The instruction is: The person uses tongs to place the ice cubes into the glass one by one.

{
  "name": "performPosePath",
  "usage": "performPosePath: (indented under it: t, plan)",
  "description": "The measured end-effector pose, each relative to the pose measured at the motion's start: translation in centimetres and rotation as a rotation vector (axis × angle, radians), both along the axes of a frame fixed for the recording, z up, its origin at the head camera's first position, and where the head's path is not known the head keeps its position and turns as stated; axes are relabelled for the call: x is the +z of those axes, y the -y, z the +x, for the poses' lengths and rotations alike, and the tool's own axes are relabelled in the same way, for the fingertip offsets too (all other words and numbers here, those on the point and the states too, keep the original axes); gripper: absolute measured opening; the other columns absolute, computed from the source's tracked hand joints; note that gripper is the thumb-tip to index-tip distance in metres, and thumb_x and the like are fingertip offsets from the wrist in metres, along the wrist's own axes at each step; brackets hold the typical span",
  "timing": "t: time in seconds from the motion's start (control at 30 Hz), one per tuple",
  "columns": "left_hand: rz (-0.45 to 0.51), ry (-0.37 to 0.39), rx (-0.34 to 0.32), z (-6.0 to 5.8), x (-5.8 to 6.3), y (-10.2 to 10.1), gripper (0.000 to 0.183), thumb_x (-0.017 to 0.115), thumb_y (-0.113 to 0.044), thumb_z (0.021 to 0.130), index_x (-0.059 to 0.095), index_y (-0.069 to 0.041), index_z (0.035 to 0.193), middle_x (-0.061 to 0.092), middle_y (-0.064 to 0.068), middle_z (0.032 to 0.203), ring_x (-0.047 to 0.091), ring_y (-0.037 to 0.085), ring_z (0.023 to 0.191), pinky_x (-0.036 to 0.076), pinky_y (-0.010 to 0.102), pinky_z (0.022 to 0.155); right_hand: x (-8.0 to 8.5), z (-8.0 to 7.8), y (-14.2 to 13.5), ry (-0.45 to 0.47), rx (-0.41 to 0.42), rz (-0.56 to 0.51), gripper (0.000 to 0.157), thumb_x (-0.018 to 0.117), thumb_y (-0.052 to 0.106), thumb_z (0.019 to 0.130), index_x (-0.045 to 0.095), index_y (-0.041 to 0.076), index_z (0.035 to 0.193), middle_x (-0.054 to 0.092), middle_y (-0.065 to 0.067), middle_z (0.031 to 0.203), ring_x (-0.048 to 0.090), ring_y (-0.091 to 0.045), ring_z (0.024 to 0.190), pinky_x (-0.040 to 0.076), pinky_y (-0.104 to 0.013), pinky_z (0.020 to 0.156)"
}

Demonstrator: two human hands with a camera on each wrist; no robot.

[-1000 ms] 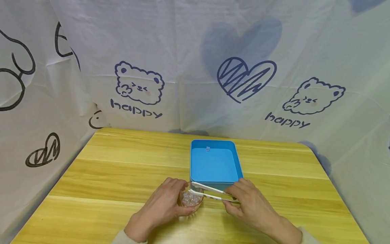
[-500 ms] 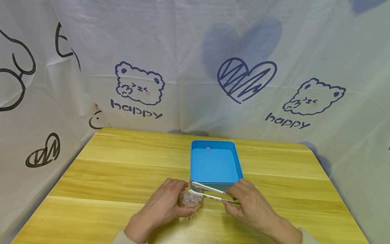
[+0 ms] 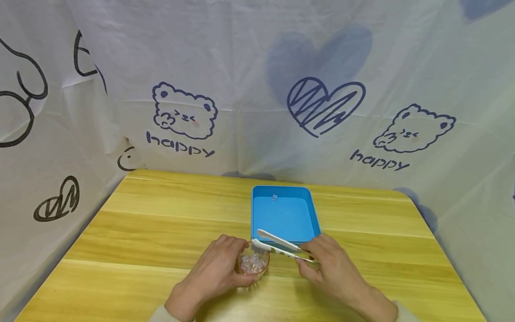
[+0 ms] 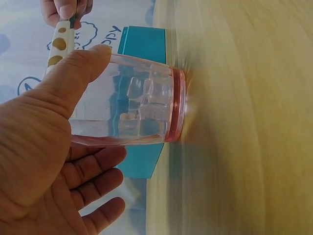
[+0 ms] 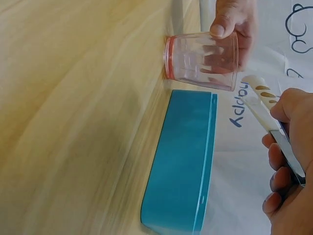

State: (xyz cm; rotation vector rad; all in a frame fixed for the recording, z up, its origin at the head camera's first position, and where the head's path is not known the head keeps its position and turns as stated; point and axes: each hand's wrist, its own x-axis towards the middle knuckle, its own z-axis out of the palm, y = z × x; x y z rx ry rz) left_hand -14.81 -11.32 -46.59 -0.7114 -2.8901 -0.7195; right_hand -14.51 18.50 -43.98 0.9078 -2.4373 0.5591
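Observation:
My left hand [image 3: 215, 270] grips a clear pink-tinted cup [image 4: 146, 103] from its left side, thumb in front and fingers round behind. Clear cubes [image 3: 252, 264] are piled in the bottom of the cup, which stands upright on the table. In my right hand [image 3: 331, 268] is a pair of tongs [image 3: 279, 239] with white, brown-spotted arms and metal handles. Their tips hang over the cup's far rim, near the front edge of the blue tray, and stand apart. Whether a cube sits at the tips I cannot tell.
The shallow blue tray [image 3: 287, 219] stands right behind the cup, with one or more small clear pieces [image 3: 274, 197] near its back wall. Bare wood shows on the table [image 3: 161, 214] left of the tray. White cloth [image 3: 249, 89] with drawings hangs behind.
The tongs have risen from inside the cup's mouth to above its far rim, shifting slightly toward the tray. My left hand and the cup have stayed in place.

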Motion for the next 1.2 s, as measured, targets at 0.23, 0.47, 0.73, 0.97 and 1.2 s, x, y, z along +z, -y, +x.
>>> performPosePath:
  t: [0.23,0.47,0.73,0.97,1.2]
  plan:
    - [0.008,0.017,-0.004,0.0,-0.1,0.0,0.071,0.088,-0.058,0.078,0.066,-0.013,0.128,0.070,-0.002,0.118,0.059,0.016,0.112,0.055,0.044,0.099,0.5,-1.3,0.0,0.011,-0.091,-0.041,0.017,0.084,0.016,0.085,0.071,0.009,0.096,0.060,0.005,0.081,0.048,-0.007,0.077,0.045,-0.021,0.062]
    - [0.002,0.021,0.009,0.1,0.0,0.0,0.073,0.088,-0.059,0.078,0.067,-0.012,0.129,0.070,-0.002,0.118,0.059,0.016,0.110,0.055,0.044,0.098,1.1,-3.5,-0.2,0.025,-0.152,-0.044,0.015,0.082,0.014,0.089,0.074,0.003,0.097,0.067,-0.002,0.083,0.052,-0.012,0.075,0.048,-0.029,0.062]
    - [0.003,0.031,0.008,0.0,0.1,-0.1,0.072,0.087,-0.059,0.079,0.067,-0.011,0.128,0.070,-0.003,0.116,0.058,0.014,0.107,0.056,0.042,0.094,0.7,-6.0,-0.5,0.040,-0.199,-0.010,0.018,0.080,0.016,0.091,0.073,0.000,0.098,0.069,-0.008,0.085,0.054,-0.019,0.076,0.049,-0.036,0.066]
    - [0.003,0.046,0.008,0.0,0.2,0.0,0.072,0.087,-0.059,0.079,0.067,-0.011,0.129,0.069,-0.003,0.116,0.057,0.014,0.106,0.056,0.042,0.093,0.2,-7.9,-0.7,0.102,-0.264,0.011,0.026,0.077,0.020,0.095,0.074,-0.004,0.104,0.074,-0.015,0.096,0.062,-0.029,0.085,0.057,-0.045,0.075]
    - [0.005,0.045,0.012,0.0,0.2,-0.1,0.071,0.087,-0.059,0.079,0.068,-0.011,0.128,0.069,-0.003,0.114,0.057,0.014,0.105,0.056,0.041,0.091,-0.5,-9.4,-0.6,0.175,-0.336,0.064,0.030,0.074,0.023,0.096,0.073,-0.004,0.108,0.075,-0.018,0.103,0.065,-0.034,0.093,0.057,-0.050,0.084]
